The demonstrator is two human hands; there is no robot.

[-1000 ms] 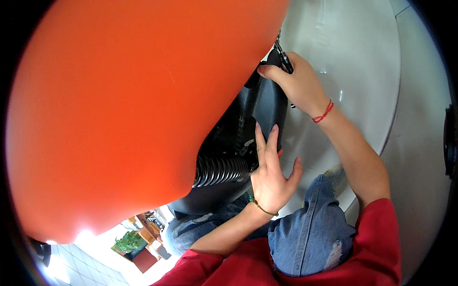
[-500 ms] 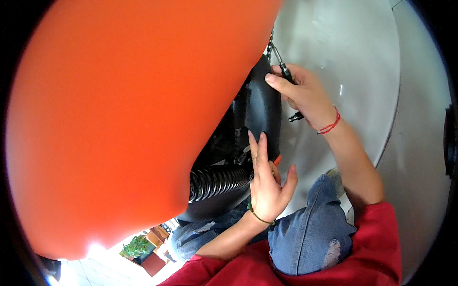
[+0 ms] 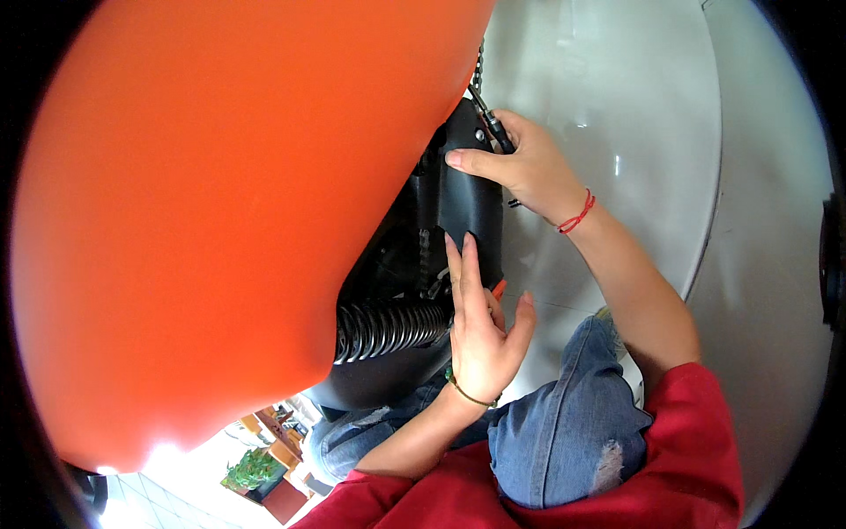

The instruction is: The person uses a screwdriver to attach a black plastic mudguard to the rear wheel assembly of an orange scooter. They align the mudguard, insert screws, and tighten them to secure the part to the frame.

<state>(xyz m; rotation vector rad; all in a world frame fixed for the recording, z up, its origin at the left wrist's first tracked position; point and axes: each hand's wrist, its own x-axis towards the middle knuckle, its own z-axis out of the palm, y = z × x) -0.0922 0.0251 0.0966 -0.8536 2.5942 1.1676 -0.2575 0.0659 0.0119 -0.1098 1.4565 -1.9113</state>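
My left hand (image 3: 480,344), with a green bead bracelet, is open. Its two foremost fingertips rest on the lower part of a smooth black plastic cover (image 3: 471,198). Around a slim black-handled tool with a metal shaft (image 3: 496,130), the fingers of my right hand (image 3: 529,167) are closed, while its thumb lies on the cover's upper part. The shaft points up beside the cover's top end, close to the chain (image 3: 478,66); whether its tip touches anything cannot be made out. A round screw head (image 3: 480,135) shows on the cover near my right hand.
A large orange body panel (image 3: 211,220) fills the left side. Beneath its edge sit a black coil spring (image 3: 392,331) and a black rounded part (image 3: 379,383). My jeans-clad knee (image 3: 564,423) is close below. A green plant (image 3: 251,469) stands at the lower left.
The cover and both hands appear shifted slightly left in view. My right hand has turned a little, bringing the screw head into sight and hiding more of the tool's lower end.
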